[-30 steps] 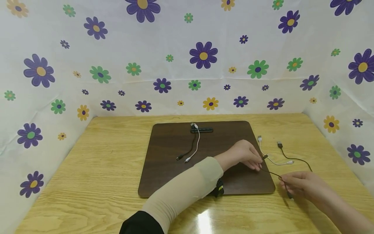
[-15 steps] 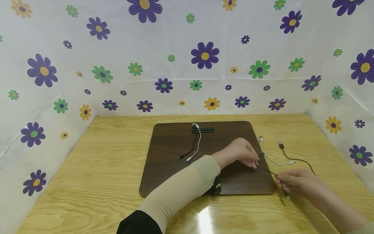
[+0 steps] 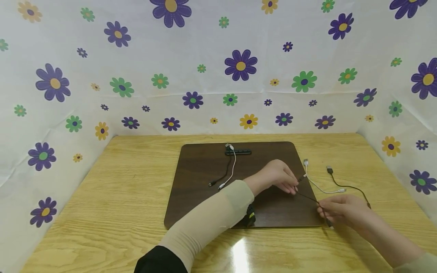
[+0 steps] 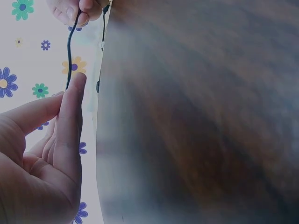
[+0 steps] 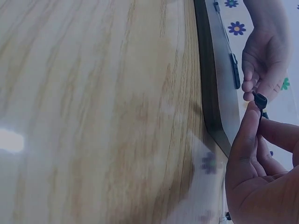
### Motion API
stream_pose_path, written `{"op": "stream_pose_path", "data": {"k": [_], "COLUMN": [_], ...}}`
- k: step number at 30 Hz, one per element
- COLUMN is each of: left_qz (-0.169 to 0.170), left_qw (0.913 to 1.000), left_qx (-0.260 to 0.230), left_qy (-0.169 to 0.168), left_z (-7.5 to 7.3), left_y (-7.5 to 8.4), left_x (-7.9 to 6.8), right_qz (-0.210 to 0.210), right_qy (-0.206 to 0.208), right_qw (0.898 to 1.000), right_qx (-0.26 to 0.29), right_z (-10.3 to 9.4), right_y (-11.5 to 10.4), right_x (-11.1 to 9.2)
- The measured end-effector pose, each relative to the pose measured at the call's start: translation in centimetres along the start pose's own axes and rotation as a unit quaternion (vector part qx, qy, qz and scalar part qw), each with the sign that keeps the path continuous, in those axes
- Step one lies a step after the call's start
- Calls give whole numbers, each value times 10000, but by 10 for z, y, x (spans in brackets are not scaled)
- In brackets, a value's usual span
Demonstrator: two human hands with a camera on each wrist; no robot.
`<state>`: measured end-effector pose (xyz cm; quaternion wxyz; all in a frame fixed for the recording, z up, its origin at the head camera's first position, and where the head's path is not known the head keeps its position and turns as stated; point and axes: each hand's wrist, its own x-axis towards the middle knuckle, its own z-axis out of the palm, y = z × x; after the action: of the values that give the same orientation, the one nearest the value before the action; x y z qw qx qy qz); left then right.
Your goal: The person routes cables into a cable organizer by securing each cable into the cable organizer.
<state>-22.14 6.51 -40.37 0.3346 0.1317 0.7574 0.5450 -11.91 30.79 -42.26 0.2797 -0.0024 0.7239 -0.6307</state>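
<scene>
A thin black USB cable [image 3: 307, 196] stretches between my two hands over the right part of a dark brown board [image 3: 201, 163]. My left hand [image 3: 277, 177] pinches it near one end, a dark plug [image 3: 302, 177] sticking out beyond the fingers. Near the other end, my right hand [image 3: 345, 211] pinches the cable beside the board's front right corner, its plug hanging below. The right wrist view shows a black connector [image 5: 260, 100] by the fingertips. In the left wrist view the cable [image 4: 69, 51] runs from the thumb and finger up to the other hand.
On the board a white cable [image 3: 234, 167] and a black cable [image 3: 225, 172] lie by a black strip [image 3: 242, 152]. To its right, another white cable [image 3: 321, 188] and black cable [image 3: 345, 185] rest on the wooden table [image 3: 136, 170]. A flowered cloth [image 3: 205, 45] stands behind.
Both hands have shifted slightly left with the black cable, drawing it further over the board. The cables lying about have stayed in place.
</scene>
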Motion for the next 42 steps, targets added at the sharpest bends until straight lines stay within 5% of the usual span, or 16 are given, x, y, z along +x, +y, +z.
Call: {"op": "stream_pose_path", "data": {"k": [42], "left_qz": [-102], "left_qw": [9995], "left_qx": [-147], "left_qy": [267], "left_z": [-32], "left_y": [-13], "left_x": [-4], "right_qz": [-67], "right_qy": [-136], "right_qw": [9991], "right_qx": [-396], "right_z": [22], "right_y": [-18], "right_x": [30]}}
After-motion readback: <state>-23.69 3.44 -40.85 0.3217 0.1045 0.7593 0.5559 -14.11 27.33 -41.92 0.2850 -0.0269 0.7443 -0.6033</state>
